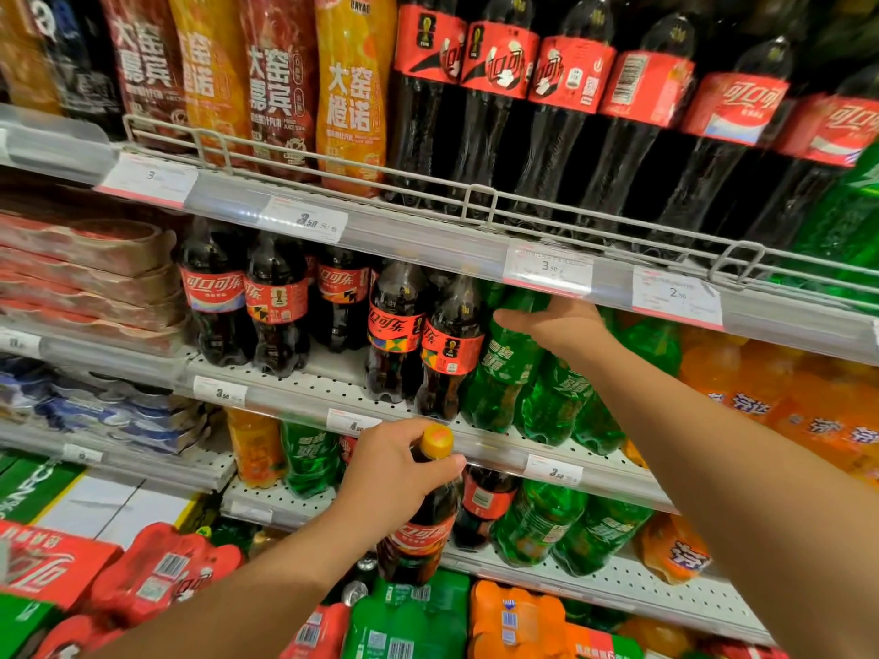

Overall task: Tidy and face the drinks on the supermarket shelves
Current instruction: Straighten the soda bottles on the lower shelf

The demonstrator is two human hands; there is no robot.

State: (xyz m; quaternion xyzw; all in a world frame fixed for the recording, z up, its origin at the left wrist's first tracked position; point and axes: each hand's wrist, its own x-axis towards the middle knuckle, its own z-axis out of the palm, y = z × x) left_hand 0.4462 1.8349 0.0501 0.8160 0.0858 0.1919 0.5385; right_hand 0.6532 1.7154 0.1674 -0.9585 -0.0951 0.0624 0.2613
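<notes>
My left hand (395, 473) grips the neck of a dark cola bottle (418, 535) with an orange cap and red label, held in front of the lower shelf. My right hand (556, 321) reaches into the middle shelf and holds the top of a green soda bottle (499, 373). Two red-labelled cola bottles (423, 340) stand just left of that green bottle, with more cola bottles (247, 297) further left. Other green bottles (556, 401) stand to its right, under my forearm.
The top shelf carries tall cola bottles (547, 111) and orange and brown soda bottles (285, 83) behind a wire rail (475, 202). Orange soda (785, 397) fills the right side. Price tags (547, 271) line the shelf edges. Shrink-wrapped packs (157, 577) lie below.
</notes>
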